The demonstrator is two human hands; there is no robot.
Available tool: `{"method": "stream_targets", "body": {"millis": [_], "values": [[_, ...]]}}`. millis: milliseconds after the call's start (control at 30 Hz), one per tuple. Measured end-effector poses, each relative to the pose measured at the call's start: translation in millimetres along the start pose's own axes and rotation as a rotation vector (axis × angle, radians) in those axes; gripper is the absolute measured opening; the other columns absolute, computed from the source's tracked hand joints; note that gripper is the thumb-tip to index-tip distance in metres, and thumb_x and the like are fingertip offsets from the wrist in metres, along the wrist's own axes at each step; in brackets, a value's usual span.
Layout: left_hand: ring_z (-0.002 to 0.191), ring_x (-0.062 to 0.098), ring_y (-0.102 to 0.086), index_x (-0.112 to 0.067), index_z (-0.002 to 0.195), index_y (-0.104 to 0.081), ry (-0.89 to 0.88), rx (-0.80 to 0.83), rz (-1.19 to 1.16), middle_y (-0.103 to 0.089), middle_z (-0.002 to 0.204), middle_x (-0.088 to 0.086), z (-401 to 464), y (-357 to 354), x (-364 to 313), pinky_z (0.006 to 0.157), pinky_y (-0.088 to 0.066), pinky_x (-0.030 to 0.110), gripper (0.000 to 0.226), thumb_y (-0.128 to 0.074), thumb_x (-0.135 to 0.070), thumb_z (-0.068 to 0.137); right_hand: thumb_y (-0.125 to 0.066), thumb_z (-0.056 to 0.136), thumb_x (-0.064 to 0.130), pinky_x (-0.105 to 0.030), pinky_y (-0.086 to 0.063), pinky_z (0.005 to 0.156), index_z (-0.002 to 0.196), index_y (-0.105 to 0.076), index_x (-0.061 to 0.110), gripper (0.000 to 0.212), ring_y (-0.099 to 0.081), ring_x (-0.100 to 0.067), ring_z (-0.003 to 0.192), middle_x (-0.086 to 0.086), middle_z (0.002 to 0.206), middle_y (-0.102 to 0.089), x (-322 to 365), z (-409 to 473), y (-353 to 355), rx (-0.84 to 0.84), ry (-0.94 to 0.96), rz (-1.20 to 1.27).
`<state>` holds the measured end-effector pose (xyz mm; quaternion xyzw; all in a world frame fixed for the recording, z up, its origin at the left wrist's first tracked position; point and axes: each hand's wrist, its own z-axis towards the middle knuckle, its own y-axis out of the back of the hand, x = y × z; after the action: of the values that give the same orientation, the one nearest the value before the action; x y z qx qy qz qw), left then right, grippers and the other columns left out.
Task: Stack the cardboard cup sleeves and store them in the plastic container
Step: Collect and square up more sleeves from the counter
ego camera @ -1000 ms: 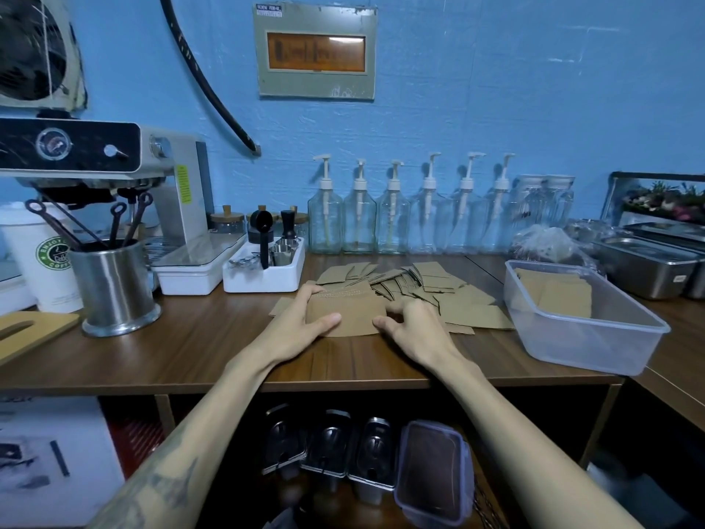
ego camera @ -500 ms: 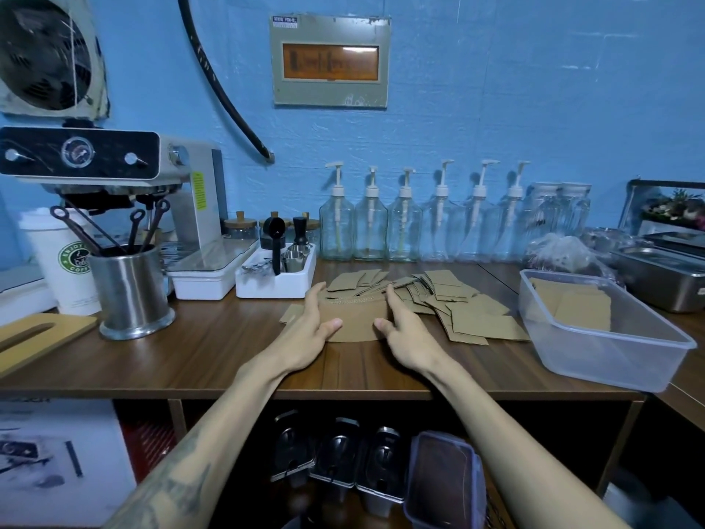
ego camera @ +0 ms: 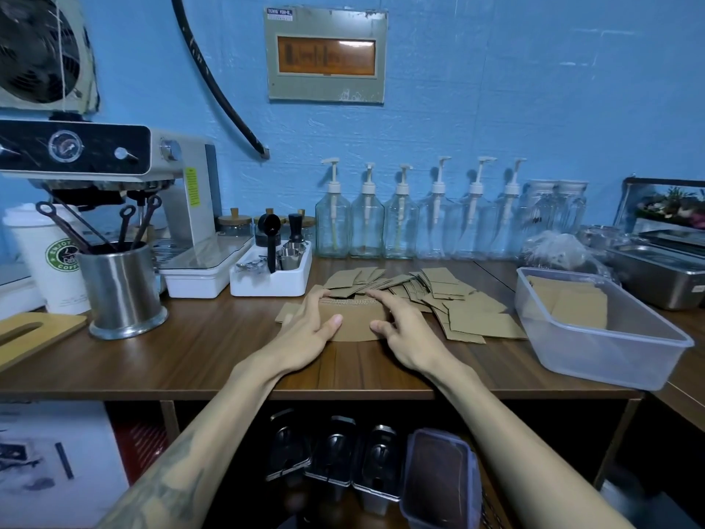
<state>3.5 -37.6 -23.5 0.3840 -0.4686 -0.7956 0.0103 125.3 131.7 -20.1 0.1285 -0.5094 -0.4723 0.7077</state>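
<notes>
A small stack of flat brown cardboard cup sleeves (ego camera: 354,322) lies on the wooden counter in front of me. My left hand (ego camera: 309,326) presses against its left side and my right hand (ego camera: 400,326) against its right side, fingers curved over the far edge. Behind and to the right, several loose sleeves (ego camera: 450,299) lie scattered in a pile. One sleeve (ego camera: 286,311) pokes out to the left under my left hand. A clear plastic container (ego camera: 595,357) stands at the right, with a few sleeves (ego camera: 572,303) lying flat inside.
A row of glass pump bottles (ego camera: 400,219) lines the blue wall. A white tray of tools (ego camera: 271,276), an espresso machine (ego camera: 114,177), a steel utensil cup (ego camera: 122,288) and a paper cup (ego camera: 49,261) stand at the left. Steel pans (ego camera: 660,273) sit far right.
Both hands stay on the sleeve stack, closing in on its sides and squaring it. The camera has shifted slightly, so the counter sits lower in view.
</notes>
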Motion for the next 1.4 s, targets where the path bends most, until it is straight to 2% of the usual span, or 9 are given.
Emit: {"method": "stream_targets", "body": {"millis": [167, 300, 500, 700, 933, 1067, 1133, 1300, 1400], "values": [[0.126, 0.012, -0.030, -0.035, 0.147, -0.031, 0.031, -0.179, -0.063, -0.044, 0.135, -0.009, -4.2, 7.7, -2.1, 0.109, -0.022, 0.037, 0.047, -0.031, -0.051, 0.103, -0.065, 0.089, 0.007, -0.030, -0.043, 0.101, 0.130, -0.059, 0.027, 0.046, -0.055, -0.014, 0.112, 0.005, 0.122, -0.063, -4.1, -2.6, 3.3, -0.052, 0.005, 0.042], [0.112, 0.015, -0.051, -0.030, 0.117, -0.060, -0.004, -0.453, 0.125, -0.059, 0.114, -0.010, 3.6, 22.0, 22.4, 0.097, -0.034, 0.038, 0.024, -0.041, -0.034, 0.102, -0.065, 0.090, 0.007, -0.026, -0.044, 0.094, 0.125, -0.060, 0.035, 0.045, -0.056, -0.012, 0.101, 0.008, 0.113, -0.064, -13.6, -4.9, 8.9, -0.091, -0.029, 0.057], [0.125, 0.020, -0.045, -0.024, 0.132, -0.052, 0.260, -0.279, 0.235, -0.052, 0.132, -0.001, 13.4, 36.5, 53.0, 0.099, -0.032, 0.044, 0.043, -0.042, -0.049, 0.098, -0.063, 0.091, 0.007, -0.032, -0.044, 0.099, 0.127, -0.058, 0.035, 0.046, -0.056, -0.016, 0.105, 0.005, 0.116, -0.064, -24.8, -2.1, 16.4, -0.053, -0.052, 0.062], [0.133, 0.022, -0.034, -0.027, 0.145, -0.041, 0.218, -0.116, 0.321, -0.047, 0.145, -0.003, 13.3, 33.9, 44.1, 0.102, -0.026, 0.042, 0.069, -0.050, -0.066, 0.088, -0.062, 0.090, 0.000, -0.028, -0.042, 0.094, 0.127, -0.061, 0.026, 0.045, -0.052, -0.013, 0.098, 0.005, 0.107, -0.061, -31.8, 1.3, 16.7, -0.115, -0.098, 0.109], [0.110, 0.020, -0.051, -0.030, 0.135, -0.051, 0.169, -0.233, 0.078, -0.050, 0.114, -0.002, 10.5, 37.0, 55.2, 0.101, -0.037, 0.038, 0.061, -0.075, -0.044, 0.081, -0.062, 0.090, -0.001, -0.036, -0.045, 0.100, 0.123, -0.062, 0.031, 0.046, -0.055, -0.015, 0.099, 0.001, 0.109, -0.064, -35.3, 2.7, 15.4, -0.134, -0.149, 0.194], [0.068, 0.011, -0.046, -0.019, 0.122, -0.059, 0.154, -0.317, -0.193, -0.044, 0.079, -0.003, 3.8, 39.9, 51.9, 0.063, -0.041, 0.012, 0.044, -0.077, -0.012, 0.082, -0.062, 0.089, -0.001, -0.035, -0.044, 0.101, 0.122, -0.062, 0.031, 0.046, -0.057, -0.020, 0.104, 0.000, 0.111, -0.065, -35.0, 1.4, 14.9, -0.144, -0.143, 0.178], [0.060, 0.005, -0.048, -0.014, 0.116, -0.059, 0.176, -0.320, -0.291, -0.048, 0.073, -0.005, 0.7, 39.2, 49.1, 0.056, -0.038, 0.008, 0.038, -0.076, -0.004, 0.082, -0.062, 0.089, -0.001, -0.035, -0.044, 0.100, 0.122, -0.062, 0.030, 0.046, -0.057, -0.020, 0.103, -0.001, 0.110, -0.065, -34.6, 1.2, 15.2, -0.146, -0.152, 0.180], [0.077, 0.018, -0.063, -0.013, 0.098, -0.060, 0.241, -0.526, -0.510, -0.064, 0.081, -0.003, -0.3, 45.1, 46.0, 0.072, -0.045, 0.019, 0.019, -0.074, -0.008, 0.086, -0.061, 0.090, -0.001, -0.030, -0.042, 0.093, 0.125, -0.062, 0.028, 0.046, -0.053, -0.016, 0.097, 0.002, 0.102, -0.062, -32.2, 0.2, 15.7, -0.146, -0.161, 0.176], [0.089, 0.018, -0.068, -0.024, 0.098, -0.062, 0.112, -0.632, -0.626, -0.069, 0.097, 0.002, -4.1, 50.8, 38.4, 0.079, -0.052, 0.026, 0.020, -0.070, -0.008, 0.088, -0.062, 0.090, 0.001, -0.034, -0.044, 0.101, 0.126, -0.061, 0.029, 0.046, -0.056, -0.019, 0.104, 0.000, 0.112, -0.064, -34.4, 0.9, 15.0, -0.142, -0.167, 0.180]]}}
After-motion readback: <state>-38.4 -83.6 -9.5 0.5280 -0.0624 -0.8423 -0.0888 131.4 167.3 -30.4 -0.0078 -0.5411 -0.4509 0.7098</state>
